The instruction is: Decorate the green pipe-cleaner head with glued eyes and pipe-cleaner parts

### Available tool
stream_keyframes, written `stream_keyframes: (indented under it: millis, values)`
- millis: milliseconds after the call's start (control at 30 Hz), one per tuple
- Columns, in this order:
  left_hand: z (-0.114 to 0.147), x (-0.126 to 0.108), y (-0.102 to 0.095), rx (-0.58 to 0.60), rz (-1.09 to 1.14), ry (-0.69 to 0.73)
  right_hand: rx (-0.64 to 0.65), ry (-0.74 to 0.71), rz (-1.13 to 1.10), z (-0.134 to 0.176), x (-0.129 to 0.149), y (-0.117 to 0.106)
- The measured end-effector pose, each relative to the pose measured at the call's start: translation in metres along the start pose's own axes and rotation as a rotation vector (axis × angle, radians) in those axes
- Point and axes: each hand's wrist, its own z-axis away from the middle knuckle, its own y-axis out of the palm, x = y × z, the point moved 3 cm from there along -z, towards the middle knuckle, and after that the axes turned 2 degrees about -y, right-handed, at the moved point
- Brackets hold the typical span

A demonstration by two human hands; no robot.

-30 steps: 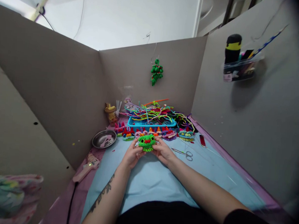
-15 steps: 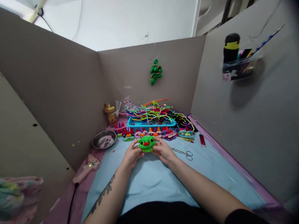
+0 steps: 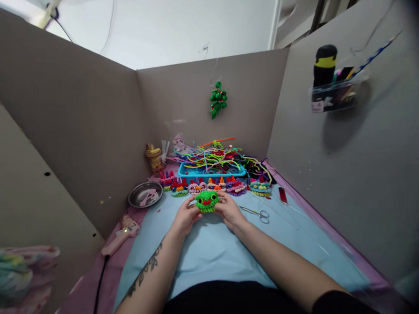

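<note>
Between my two hands is a green pipe-cleaner animal head (image 3: 206,202) with round dark eyes and a red piece in the middle. My left hand (image 3: 186,215) grips its left side, fingers curled beneath it. On the other side my right hand (image 3: 229,211) pinches the right edge, with some fingertips hidden behind. The head is held above the light blue cloth (image 3: 221,256), tilted slightly. Just behind it stands a row of similar colourful heads, among them a purple one (image 3: 236,186) and a blue-green one (image 3: 260,188).
A blue tray (image 3: 212,175) heaped with pipe cleaners (image 3: 212,157) stands at the back. Scissors (image 3: 259,214) lie to the right, near a red-handled tool (image 3: 282,195). At left are a metal bowl (image 3: 133,200) and a corded pink glue gun (image 3: 121,239). Grey panels (image 3: 184,99) surround the table.
The green head has tilted, its right side now a little higher, and has shifted slightly right. Both hands keep their hold on it.
</note>
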Motion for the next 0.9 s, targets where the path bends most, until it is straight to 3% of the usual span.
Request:
stream_keyframes:
  millis: [267,700,900]
  values:
    - [-0.0053,-0.0007,-0.0078,-0.046,0.068,-0.077,0.134,0.117,-0.252,-0.0003,0.0052,0.0009]
    - [-0.0038,0.0007,-0.006,0.013,0.072,-0.098,0.08,0.101,-0.299,-0.0059,-0.0013,-0.0044]
    - [-0.002,-0.0022,-0.0056,0.06,0.186,-0.124,0.08,0.116,-0.316,-0.0067,0.0002,-0.0046]
